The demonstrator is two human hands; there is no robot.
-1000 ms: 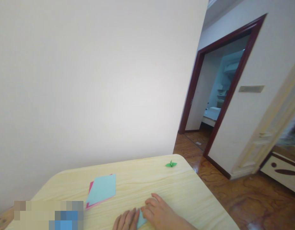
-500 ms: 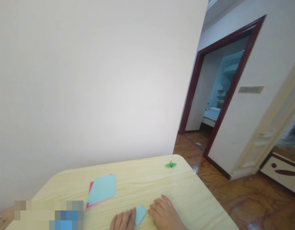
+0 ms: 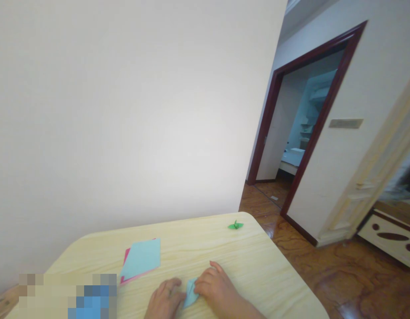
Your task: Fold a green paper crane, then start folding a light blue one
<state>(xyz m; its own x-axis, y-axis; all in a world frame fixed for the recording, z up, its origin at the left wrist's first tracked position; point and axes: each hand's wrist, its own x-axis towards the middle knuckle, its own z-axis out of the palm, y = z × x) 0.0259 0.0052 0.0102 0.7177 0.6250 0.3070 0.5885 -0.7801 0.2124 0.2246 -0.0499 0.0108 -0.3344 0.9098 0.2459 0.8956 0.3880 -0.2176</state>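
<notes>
A small piece of light blue folded paper (image 3: 190,293) lies on the near part of the wooden table, between my two hands. My right hand (image 3: 218,289) pinches its right edge with curled fingers, one finger raised away from the rest. At the paper's left edge is my left hand (image 3: 165,299), fingers bent and a digit pressing on the lower left corner. The fingertips cover parts of the paper, so its exact folds are hard to make out.
A light blue sheet (image 3: 143,258) rests over a pink sheet (image 3: 122,280) on the table's left side. Near the far right corner sits a small green folded-paper figure (image 3: 236,225). A white wall (image 3: 141,133) stands behind the table (image 3: 101,241). The lower left is pixelated.
My right hand has moved left onto the paper's right side, where there was a gap before. The left hand's fingers have spread somewhat, and the paper looks narrower and turned.
</notes>
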